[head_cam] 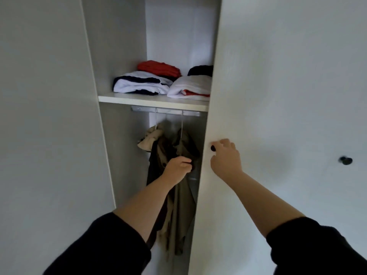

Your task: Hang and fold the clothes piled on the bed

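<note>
Left grip: curled round the jacket, which hung vertical.
Right grip: held the knob, just right of it.

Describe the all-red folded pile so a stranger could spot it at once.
Look in the open wardrobe, on the shelf above the rail. The red pile sits at the back left, behind the white-and-navy stack. It is the only pile wholly red.
</note>
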A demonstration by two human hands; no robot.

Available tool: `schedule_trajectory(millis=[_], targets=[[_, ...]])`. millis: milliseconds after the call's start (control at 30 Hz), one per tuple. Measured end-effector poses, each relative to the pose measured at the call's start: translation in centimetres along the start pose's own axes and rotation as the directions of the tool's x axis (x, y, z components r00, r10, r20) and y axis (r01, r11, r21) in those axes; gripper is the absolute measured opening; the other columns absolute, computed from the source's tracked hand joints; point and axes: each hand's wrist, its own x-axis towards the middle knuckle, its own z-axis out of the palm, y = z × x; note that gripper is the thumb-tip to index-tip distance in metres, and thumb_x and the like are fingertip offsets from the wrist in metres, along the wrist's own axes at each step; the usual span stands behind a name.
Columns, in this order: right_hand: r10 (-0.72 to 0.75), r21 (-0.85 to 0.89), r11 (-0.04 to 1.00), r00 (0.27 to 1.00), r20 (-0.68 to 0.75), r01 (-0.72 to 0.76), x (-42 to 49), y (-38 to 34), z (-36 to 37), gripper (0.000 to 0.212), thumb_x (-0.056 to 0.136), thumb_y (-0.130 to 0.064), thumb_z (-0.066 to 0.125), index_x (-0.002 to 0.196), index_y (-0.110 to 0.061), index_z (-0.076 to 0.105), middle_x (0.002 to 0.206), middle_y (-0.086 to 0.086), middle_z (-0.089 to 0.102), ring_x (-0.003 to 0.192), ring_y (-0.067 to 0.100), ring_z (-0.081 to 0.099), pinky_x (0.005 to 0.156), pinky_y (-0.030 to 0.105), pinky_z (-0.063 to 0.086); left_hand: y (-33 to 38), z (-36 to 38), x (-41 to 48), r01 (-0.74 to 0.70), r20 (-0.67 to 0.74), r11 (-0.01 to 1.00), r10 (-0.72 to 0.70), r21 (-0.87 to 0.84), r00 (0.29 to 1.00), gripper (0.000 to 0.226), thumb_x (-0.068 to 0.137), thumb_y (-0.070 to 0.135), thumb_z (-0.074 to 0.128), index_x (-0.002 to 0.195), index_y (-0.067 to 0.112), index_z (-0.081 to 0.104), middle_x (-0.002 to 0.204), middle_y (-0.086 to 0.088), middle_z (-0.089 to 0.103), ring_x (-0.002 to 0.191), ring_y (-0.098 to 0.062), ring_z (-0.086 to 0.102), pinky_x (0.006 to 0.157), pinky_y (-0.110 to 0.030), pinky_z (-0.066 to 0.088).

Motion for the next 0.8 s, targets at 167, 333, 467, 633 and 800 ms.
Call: schedule_trajectory(millis=[167, 333, 467, 633, 800], targets=[[-0.165, 0.154, 0.978, 0.969, 0.182, 0.138, -3.6, -5.4, 1.1, 0.039, 0.088, -0.013, 0.054, 0.127, -0.013, 0.056, 0.143, 0.01, 0.035, 0.13, 0.03, 0.033, 0.105, 0.036, 0.035, 0.0, -5.3, -9.5, 0.067, -0.229, 0.996, -0.078, -0.055, 0.97, 0.022, 0.091, 0.002, 0.057, 0.111, 0.0, 0.064, 0.097, -0.012, 0.067, 0.079, -0.014, 0.064, 0.064, -0.015, 0.049], [-0.406, 0.355, 0.885, 0.873, 0.27, 0.302, -8.4, -14.5, 2.5, 0.03, 0.088, -0.008, 0.053, 0.117, -0.008, 0.061, 0.127, 0.011, 0.047, 0.119, 0.028, 0.044, 0.101, 0.03, 0.035, -0.1, -12.1, -22.3, 0.132, -0.427, 0.987, -0.157, -0.088, 0.89, 0.021, 0.09, -0.013, 0.046, 0.098, -0.008, 0.064, 0.076, -0.011, 0.059, 0.056, -0.009, 0.06, 0.047, -0.01, 0.042], [-0.486, 0.517, 0.807, 0.817, 0.311, 0.283, -12.5, -21.9, 2.4, 0.033, 0.089, -0.006, 0.054, 0.122, -0.006, 0.061, 0.132, 0.012, 0.049, 0.12, 0.026, 0.049, 0.102, 0.03, 0.037, -1.0, -17.7, -30.2, 0.229, -0.668, 0.972, -0.143, 0.043, 0.73, 0.031, 0.085, -0.01, 0.041, 0.077, 0.008, 0.065, 0.072, -0.015, 0.064, 0.061, -0.02, 0.062, 0.051, -0.019, 0.045], [-0.519, 0.657, 0.72, 0.803, 0.294, 0.225, -15.8, -28.8, 2.1, 0.033, 0.088, -0.005, 0.054, 0.119, -0.01, 0.062, 0.133, 0.008, 0.049, 0.119, 0.022, 0.051, 0.094, 0.019, 0.036, -2.7, -23.7, -35.0, 0.347, -0.904, 0.899, 0.109, 0.267, 0.413, 0.024, 0.084, 0.003, 0.047, 0.097, 0.015, 0.063, 0.094, -0.002, 0.063, 0.083, -0.023, 0.06, 0.07, -0.025, 0.041], [-0.493, 0.739, 0.66, 0.821, 0.289, 0.137, -15.3, -33.8, 0.9, 0.037, 0.088, -0.004, 0.054, 0.124, -0.011, 0.059, 0.13, 0.007, 0.056, 0.119, 0.02, 0.053, 0.084, 0.017, 0.034, -2.2, -27.3, -34.0, -0.017, -0.751, 0.983, -0.128, -0.182, 0.648, 0.055, 0.084, -0.027, 0.033, 0.135, -0.007, 0.038, 0.131, -0.033, 0.048, 0.094, -0.015, 0.059, 0.079, -0.025, 0.047]])
